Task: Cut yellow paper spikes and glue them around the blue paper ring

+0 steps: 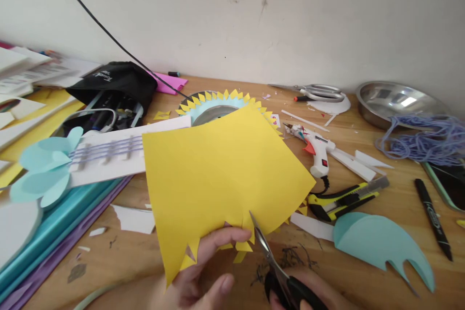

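A large sheet of yellow paper (214,164) hangs in front of me, its lower edge notched by several cuts. My left hand (203,271) supports it from below, with the index finger lying over the lower edge and the thumb apart from it. My right hand (308,286) grips black-handled scissors (272,256). Their tip meets the lower right part of the sheet, beside my left fingertip. Small yellow paper scraps (241,251) show under the edge. Behind the sheet, partly hidden, lies a round pale-blue piece (218,104) ringed with yellow paper triangles.
To the right lie a glue gun (316,150), a utility knife (348,198), a black marker (432,220), a blue paper cutout (381,247), purple yarn (428,138) and a metal bowl (399,101). A black pouch (116,85) and a white piece with purple strings (109,150) are left.
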Demonstrator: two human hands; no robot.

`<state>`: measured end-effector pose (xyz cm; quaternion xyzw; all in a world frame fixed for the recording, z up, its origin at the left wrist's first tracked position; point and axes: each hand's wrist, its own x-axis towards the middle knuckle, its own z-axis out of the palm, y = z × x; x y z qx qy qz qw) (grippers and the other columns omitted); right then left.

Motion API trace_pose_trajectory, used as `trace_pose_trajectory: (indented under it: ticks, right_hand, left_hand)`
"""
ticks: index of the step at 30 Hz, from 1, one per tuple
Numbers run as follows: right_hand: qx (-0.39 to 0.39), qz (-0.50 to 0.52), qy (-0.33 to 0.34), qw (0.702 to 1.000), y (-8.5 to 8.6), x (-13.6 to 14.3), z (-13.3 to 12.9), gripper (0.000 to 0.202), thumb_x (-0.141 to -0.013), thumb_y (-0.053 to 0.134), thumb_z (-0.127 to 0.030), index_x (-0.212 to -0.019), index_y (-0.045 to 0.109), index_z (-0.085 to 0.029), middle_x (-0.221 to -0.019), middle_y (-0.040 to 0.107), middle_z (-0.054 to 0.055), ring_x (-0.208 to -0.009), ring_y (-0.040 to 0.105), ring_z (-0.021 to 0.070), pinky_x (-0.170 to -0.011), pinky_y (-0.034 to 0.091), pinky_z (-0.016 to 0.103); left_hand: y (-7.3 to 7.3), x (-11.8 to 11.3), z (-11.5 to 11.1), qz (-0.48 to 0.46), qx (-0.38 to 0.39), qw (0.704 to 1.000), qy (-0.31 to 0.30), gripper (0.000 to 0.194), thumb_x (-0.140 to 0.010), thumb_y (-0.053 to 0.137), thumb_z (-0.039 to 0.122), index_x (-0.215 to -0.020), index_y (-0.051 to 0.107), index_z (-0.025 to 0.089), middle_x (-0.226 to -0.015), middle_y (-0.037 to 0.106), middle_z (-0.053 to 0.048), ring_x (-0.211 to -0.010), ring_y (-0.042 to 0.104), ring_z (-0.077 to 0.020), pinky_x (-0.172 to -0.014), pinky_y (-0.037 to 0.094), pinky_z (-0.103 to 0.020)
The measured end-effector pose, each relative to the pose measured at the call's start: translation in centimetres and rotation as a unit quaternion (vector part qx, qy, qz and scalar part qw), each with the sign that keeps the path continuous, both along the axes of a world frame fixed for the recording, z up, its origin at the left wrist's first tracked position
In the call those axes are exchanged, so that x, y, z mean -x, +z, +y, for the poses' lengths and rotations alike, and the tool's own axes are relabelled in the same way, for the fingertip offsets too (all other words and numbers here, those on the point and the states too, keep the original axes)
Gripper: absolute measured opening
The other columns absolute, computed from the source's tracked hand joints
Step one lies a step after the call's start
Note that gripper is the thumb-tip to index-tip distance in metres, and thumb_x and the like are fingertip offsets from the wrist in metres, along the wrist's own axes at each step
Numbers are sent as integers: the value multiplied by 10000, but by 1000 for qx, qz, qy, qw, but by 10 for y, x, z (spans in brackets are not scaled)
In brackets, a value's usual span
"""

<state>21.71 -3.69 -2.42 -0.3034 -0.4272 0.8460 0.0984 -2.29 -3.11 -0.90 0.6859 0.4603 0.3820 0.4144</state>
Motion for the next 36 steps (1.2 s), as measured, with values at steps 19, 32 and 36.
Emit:
trace_pose_trajectory:
  ticks: [19,32,36]
  right_hand:
    - [28,119,-89,988,-19,-8,-7,678,-777,545,-826,-624,426,-177,-550,401,-48,-472,359,15,-411,211,170]
    - [116,60,-67,989,29,-15,9,660,-755,588,-810,-742,454,-164,-658,382,-51,-576,317,43,-531,196,238]
    - [128,69,-62,987,28,-16,9,650,-752,594,-802,-749,451,-168,-659,377,-60,-568,310,41,-520,201,236]
  left_hand:
    - [-3,-4,12,-42,-42,998,-24,312,-968,554,359,-1273,619,342,-1084,732,-24,-969,700,-168,-909,547,-199]
    - [-2,-4,12,-54,-30,998,-27,317,-973,550,348,-1284,605,369,-1091,740,2,-971,701,-154,-899,537,-176]
    - [-3,-4,12,-42,-41,998,-16,311,-967,556,357,-1271,620,353,-1067,738,-12,-936,708,-170,-873,555,-196]
